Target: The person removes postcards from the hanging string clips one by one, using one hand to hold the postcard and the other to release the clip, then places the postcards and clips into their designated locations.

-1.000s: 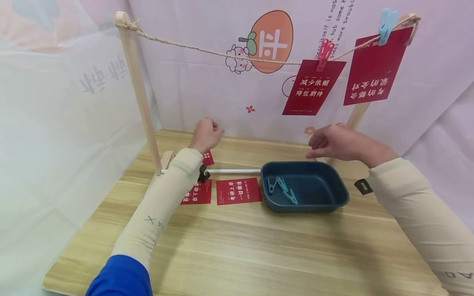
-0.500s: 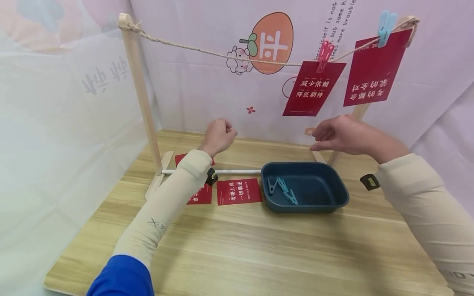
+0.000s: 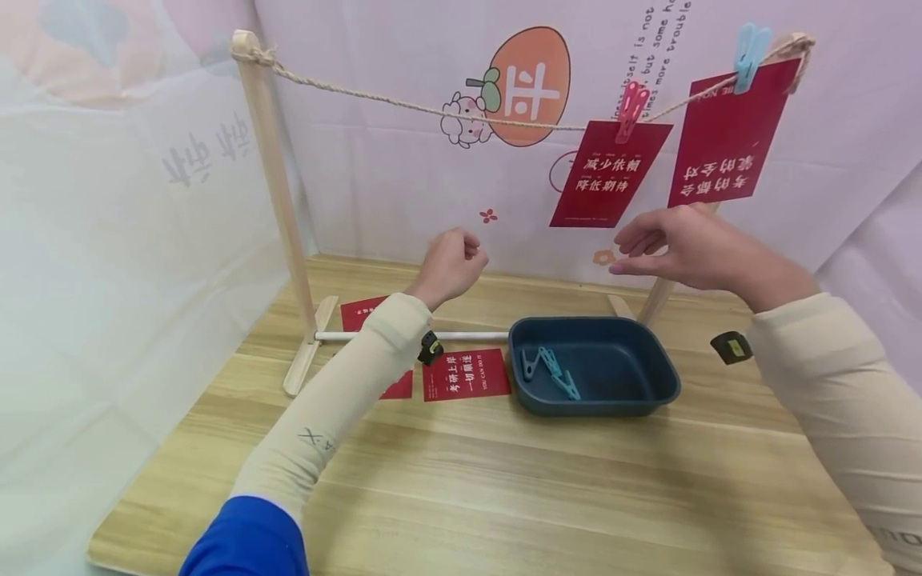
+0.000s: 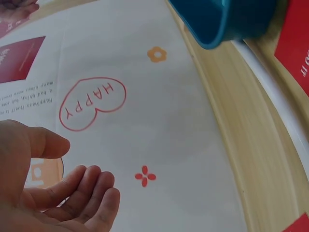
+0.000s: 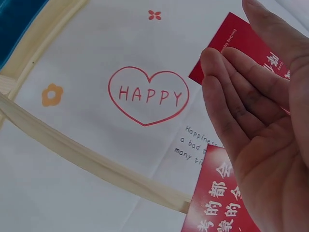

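Note:
My left hand (image 3: 448,266), loosely curled and holding nothing, hovers behind the table cards. The left wrist view shows its thumb apart from the fingers. My right hand (image 3: 695,248) hangs below two hanging red cards with its fingers gently bent and nothing in them. A pink clothespin (image 3: 631,112) clips the nearer hanging card (image 3: 605,180) to a twine line (image 3: 403,102). The farther card (image 3: 731,140) hangs from a light blue clothespin (image 3: 751,56). Below the hands stands a dark blue tub (image 3: 598,406) with several blue clothespins (image 3: 558,374) at its left side.
Red cards lie on the table left of the tub: one at the front (image 3: 467,376), others partly behind my left sleeve. Wooden posts (image 3: 277,192) on feet carry the twine, joined low down by a white rod (image 3: 471,336). A printed cloth backs the table.
My left hand has moved right, with nothing in it. My right hand has risen slightly and shifted right, toward the hanging cards. Cards, clothespins and tub stay put.

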{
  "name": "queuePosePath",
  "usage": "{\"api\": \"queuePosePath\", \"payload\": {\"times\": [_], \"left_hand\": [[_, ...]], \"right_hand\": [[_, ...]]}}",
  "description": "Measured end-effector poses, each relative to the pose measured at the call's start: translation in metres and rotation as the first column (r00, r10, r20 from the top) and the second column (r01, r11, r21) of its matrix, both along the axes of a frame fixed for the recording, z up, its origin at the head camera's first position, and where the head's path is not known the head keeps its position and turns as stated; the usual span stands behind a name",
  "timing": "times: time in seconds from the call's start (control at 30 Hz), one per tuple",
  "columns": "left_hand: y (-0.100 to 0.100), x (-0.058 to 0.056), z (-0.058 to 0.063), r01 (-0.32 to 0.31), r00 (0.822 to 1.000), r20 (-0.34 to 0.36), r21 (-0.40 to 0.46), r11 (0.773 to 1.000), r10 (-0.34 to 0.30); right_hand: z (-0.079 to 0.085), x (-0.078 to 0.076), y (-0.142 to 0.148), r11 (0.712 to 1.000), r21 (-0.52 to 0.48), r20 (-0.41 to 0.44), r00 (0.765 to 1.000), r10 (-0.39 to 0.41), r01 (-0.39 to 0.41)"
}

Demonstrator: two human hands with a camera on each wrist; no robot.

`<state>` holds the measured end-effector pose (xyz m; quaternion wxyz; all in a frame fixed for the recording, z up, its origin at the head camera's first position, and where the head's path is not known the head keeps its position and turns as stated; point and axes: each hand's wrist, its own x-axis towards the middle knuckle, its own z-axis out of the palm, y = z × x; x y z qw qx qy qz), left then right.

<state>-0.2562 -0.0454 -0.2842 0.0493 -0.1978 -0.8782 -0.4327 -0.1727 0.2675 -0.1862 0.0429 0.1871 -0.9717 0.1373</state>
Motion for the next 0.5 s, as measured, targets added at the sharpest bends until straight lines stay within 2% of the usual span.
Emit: {"api": "queuePosePath", "payload": {"times": [0.23,0.5], "left_hand": [[0.014,0.002,0.004,0.028,0.999,-0.02,0.051,0.998,-0.027],[0.031,0.006,0.009,0.049,0.998,-0.051,0.105,0.993,-0.044]], "right_hand": [[0.01,0.004,0.0,1.0,0.021,-0.117,0.993,-0.015,0.018],[0.022,0.007,-0.003,1.0,-0.003,-0.231,0.973,-0.023,0.023]]}}
